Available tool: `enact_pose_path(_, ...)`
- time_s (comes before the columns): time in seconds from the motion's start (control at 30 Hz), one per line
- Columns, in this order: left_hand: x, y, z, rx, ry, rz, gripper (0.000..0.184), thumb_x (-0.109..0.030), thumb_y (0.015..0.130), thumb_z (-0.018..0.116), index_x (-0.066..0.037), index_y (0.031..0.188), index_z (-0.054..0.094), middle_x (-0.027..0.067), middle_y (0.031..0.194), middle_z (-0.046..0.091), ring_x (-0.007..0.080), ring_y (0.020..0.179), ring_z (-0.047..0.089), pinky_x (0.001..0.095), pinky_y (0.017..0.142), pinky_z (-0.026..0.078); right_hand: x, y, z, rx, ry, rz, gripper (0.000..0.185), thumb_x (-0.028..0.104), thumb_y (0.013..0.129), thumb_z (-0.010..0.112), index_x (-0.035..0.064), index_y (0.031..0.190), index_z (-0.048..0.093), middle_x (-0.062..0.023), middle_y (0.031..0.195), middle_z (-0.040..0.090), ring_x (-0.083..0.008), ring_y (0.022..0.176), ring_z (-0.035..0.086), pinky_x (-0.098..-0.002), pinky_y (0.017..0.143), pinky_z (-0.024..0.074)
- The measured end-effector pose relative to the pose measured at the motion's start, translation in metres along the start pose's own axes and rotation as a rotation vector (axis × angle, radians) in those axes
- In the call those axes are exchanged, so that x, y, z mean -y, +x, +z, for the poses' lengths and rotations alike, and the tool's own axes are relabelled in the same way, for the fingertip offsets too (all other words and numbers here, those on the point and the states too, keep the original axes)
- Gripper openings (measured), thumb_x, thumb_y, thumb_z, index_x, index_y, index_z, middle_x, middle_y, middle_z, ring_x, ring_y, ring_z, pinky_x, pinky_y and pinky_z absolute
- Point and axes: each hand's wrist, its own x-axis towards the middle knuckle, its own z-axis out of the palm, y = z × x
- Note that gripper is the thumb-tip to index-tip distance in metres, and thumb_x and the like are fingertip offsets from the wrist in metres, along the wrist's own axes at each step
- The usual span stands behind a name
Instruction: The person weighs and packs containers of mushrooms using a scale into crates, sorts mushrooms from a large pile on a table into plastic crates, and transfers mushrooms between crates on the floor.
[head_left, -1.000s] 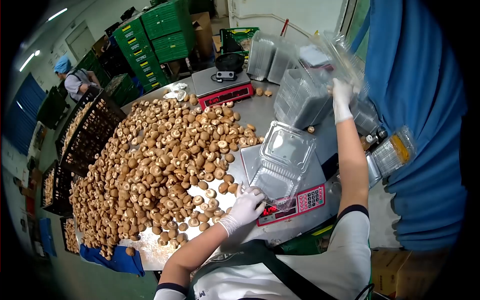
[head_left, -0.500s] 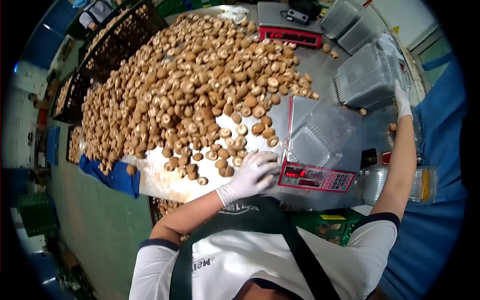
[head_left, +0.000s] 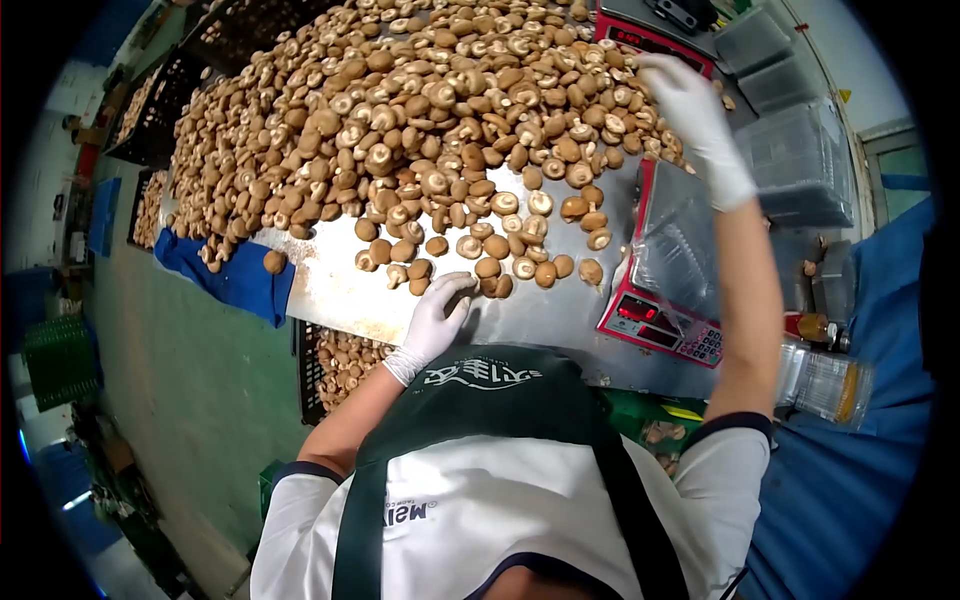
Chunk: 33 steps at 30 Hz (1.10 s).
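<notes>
Currently, I take the red-framed electronic scale (head_left: pixel 655 335) as the reference. A clear plastic container (head_left: pixel 672 262) rests on its platform. Brown, round-capped mushrooms (head_left: pixel 400 130) lie heaped on the metal desk (head_left: pixel 570 340), left of and beyond the scale. My white-gloved left hand (head_left: pixel 438 315) is left of the scale, beside the nearest mushrooms, fingers bent and thumb spread apart. My white-gloved right hand (head_left: pixel 688 105) is beyond the scale, at the heap's edge; I cannot tell whether it grips anything.
</notes>
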Motion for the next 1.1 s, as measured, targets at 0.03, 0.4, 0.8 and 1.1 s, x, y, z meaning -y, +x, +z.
enact_pose_path(0.03,0.002,-0.003,-0.004,-0.006,-0.009,-0.007,0.025,-0.004,0.088,0.059,-0.001,0.112,0.061,0.0166,0.115,0.061,0.0321,0.108,0.059,0.0354,0.095,0.047,-0.007,0.010,0.038,0.122,-0.158,0.067,0.037,0.039,0.089,0.060,0.0110,0.113,0.068,-0.0101,0.112,0.069,-0.0220,0.102,0.065,-0.0327,0.089,0.0486)
enact_pose_path(0.4,0.031,-0.029,-0.033,-0.184,-0.427,-0.380,0.026,-0.010,0.096,0.054,0.002,0.118,0.060,0.0102,0.108,0.066,0.0180,0.102,0.062,0.0290,0.092,0.047,-0.027,-0.061,0.230,0.239,-0.464,0.203,0.041,0.037,0.094,0.054,0.0074,0.121,0.058,-0.0180,0.119,0.059,-0.0358,0.107,0.060,-0.0454,0.088,0.0489)
enact_pose_path(0.8,0.056,0.021,-0.046,-0.047,-1.437,-0.483,0.038,-0.031,0.103,0.041,-0.008,0.133,0.049,0.0081,0.114,0.062,0.0182,0.101,0.062,0.0329,0.084,0.051,0.080,-0.137,0.270,0.450,0.091,0.159,0.029,0.032,0.092,0.060,0.0117,0.110,0.067,-0.0109,0.099,0.068,-0.0289,0.094,0.064,-0.0377,0.085,0.0492)
enact_pose_path(1.1,0.064,0.002,-0.059,-0.173,-1.465,-0.645,0.041,-0.030,0.103,0.038,-0.007,0.136,0.047,0.0088,0.121,0.059,0.0189,0.112,0.059,0.0381,0.096,0.050,0.034,-0.082,0.305,0.344,-0.207,-0.038,0.047,0.023,0.083,0.070,0.0165,0.128,0.059,-0.0108,0.118,0.062,-0.0301,0.108,0.055,-0.0387,0.094,0.0457)
